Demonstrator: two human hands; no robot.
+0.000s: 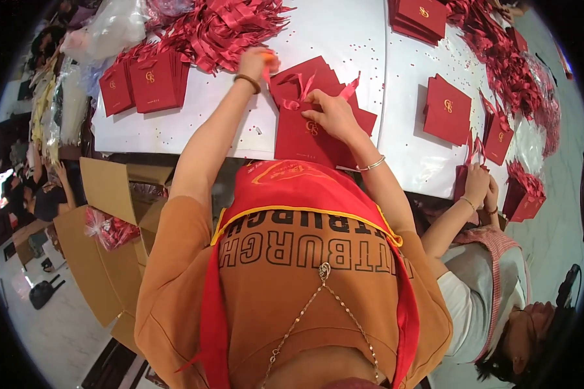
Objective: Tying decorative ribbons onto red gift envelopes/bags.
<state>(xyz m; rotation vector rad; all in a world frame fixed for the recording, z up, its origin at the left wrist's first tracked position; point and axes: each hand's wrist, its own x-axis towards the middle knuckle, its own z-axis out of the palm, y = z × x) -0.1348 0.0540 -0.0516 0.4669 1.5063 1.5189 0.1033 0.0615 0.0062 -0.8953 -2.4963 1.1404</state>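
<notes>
Two hands work at the table's (344, 39) near edge: our right hand (333, 115) pinches a ribbon on the top red paper bag (305, 139), light, creasable; our left hand (258, 63) grips something orange.

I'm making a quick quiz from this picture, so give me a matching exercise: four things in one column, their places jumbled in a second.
1. left hand
2. right hand
3. cardboard box
4. ribbon heap

a. on the floor, left of the table
b. on the red bag before the person
c. far table edge, top centre
d. reaching toward the ribbons

Pairs: 1-d, 2-b, 3-a, 4-c
</notes>
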